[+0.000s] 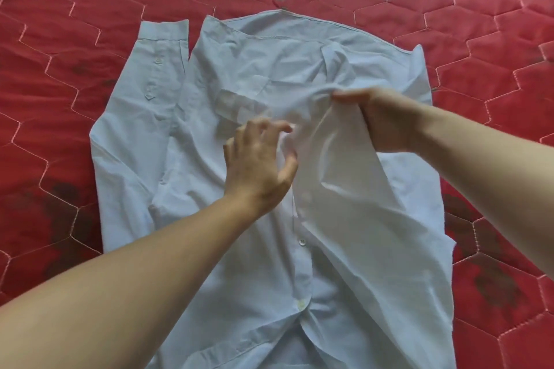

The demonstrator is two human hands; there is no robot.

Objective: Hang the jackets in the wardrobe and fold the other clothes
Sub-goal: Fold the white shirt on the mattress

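My right hand (pixel 386 120) grips a lifted fold of the shirt (pixel 269 75); my left hand (pixel 259 165) is over the placket, fingers loosely curled, maybe pinching cloth, can't tell. Shirt lies mid-mattress (pixel 75 3), one sleeve (pixel 150 75) folded at left. Risk: pulling bunches the front, fold skews. No readable labels.

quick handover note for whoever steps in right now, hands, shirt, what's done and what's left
Left hand: fingers loosely curled at the button placket mid-chest; an actual pinch can't be confirmed.
Right hand: grips a lifted flap of the front panel.
Light blue shirt: front up on the red quilted bed, one sleeve laid straight along its side.
Done: shirt spread out.
Left: flatten the front, then fold. No jackets or wardrobe in view.
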